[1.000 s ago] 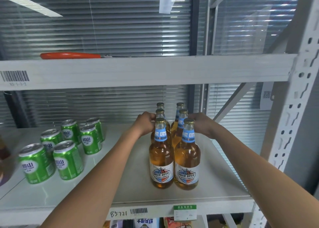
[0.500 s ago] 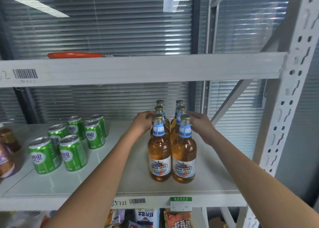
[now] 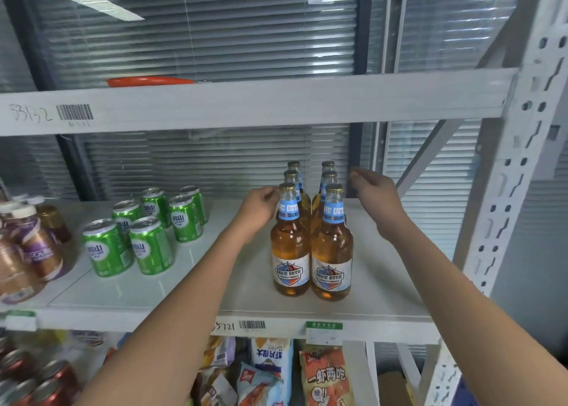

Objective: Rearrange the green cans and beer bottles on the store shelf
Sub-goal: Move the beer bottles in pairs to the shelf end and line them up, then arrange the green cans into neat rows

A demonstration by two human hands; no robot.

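Several amber beer bottles (image 3: 310, 242) with blue neck labels stand in two tight rows on the white shelf (image 3: 196, 289), right of centre. Left of them stand several green cans (image 3: 150, 246) in a loose double row. My left hand (image 3: 259, 209) is at the left side of the bottle necks, fingers curled, touching or nearly touching the front left bottle. My right hand (image 3: 373, 196) hovers just right of the necks, fingers apart and clear of the bottles, holding nothing.
Brown and purple drink bottles (image 3: 27, 252) crowd the shelf's far left. An upright steel post (image 3: 504, 209) bounds the right side. The upper shelf (image 3: 246, 101) carries an orange tool (image 3: 150, 81). Snack bags (image 3: 325, 375) and red cans fill the shelf below.
Both hands have come off the rear bottle necks and drawn slightly outward; the right hand has opened. The view has shifted left and down, showing more of the left bottles.
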